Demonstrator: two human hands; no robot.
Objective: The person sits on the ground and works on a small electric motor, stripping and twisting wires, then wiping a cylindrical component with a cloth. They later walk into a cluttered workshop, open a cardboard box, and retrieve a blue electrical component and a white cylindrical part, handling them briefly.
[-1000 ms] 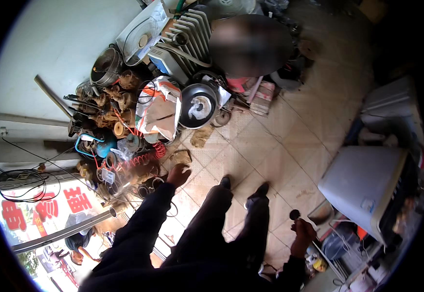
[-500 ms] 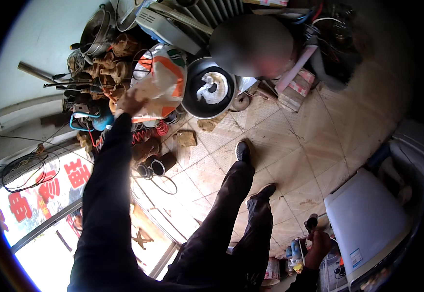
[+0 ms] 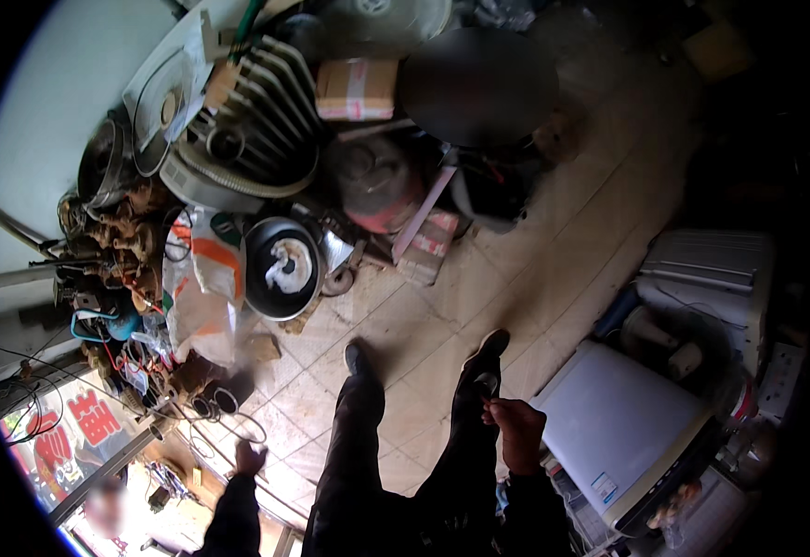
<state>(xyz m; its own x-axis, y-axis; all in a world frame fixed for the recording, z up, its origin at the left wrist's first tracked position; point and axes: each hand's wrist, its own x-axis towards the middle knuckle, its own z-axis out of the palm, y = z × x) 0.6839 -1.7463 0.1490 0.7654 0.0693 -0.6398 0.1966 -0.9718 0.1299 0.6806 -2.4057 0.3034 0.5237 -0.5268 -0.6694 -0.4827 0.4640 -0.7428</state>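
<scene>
My right hand (image 3: 520, 433) is closed on a small dark thing with a rounded end (image 3: 487, 384), held over my right leg; its kind is too dim to make out. My left hand (image 3: 249, 459) hangs low beside my left leg, fingers partly apart, with nothing visible in it. Beyond it lie dark metal cylinders (image 3: 225, 400) and a thin looped cable (image 3: 254, 429). A white and orange woven bag (image 3: 202, 320) leans by a pile of rusty metal parts (image 3: 126, 232). Next to the bag, a black round pan (image 3: 258, 269) holds a whitish ring-shaped piece (image 3: 291, 266).
A white boxy appliance (image 3: 609, 427) stands close on my right, with a grey-white casing (image 3: 707, 278) behind it. Ahead are a ribbed radiator-like heater (image 3: 270, 102), a taped cardboard box (image 3: 359, 84) and a red-banded rounded vessel (image 3: 372, 181). A window with red lettering is at left.
My left hand has come away from the woven bag and down to my side. My right hand has moved inward, still holding the dark thing. The view has swung right, and my feet have shifted.
</scene>
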